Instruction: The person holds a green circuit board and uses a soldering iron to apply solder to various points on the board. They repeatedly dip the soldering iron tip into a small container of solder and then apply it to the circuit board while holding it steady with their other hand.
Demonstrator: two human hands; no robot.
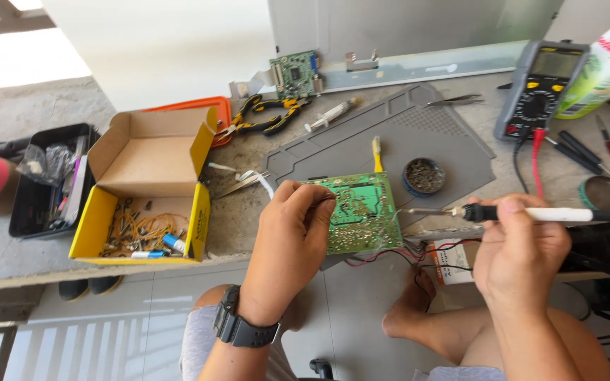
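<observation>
Gripping the green rectangular circuit board [361,214] by its left edge, the left hand [292,233] is curled shut round it w/ fingertips on the top corner, so the solder side is tilted up toward the head cam and held steady at the front edge of the grey silicone work mat [361,141]. The right hand [520,243] is closed in a pen-style grip on the white-handled soldering iron w/ black collar [531,214], its metal tip brought in level from the right to just touch or nearly touch the board's right edge; actual contact can't be told. Red & black wires [418,254] trail off the board's lower corner, approx. why the board is kept low and close. A round tin of brass tip-cleaning wool [425,176] is set just behind the board, within easy reach of the iron. Further off on the stone surface [241,212] are kept a yellow cardboard box of small parts [142,190], a grey-and-yellow multimeter [541,88] w/ leads, and yellow-handled pliers [266,116].
</observation>
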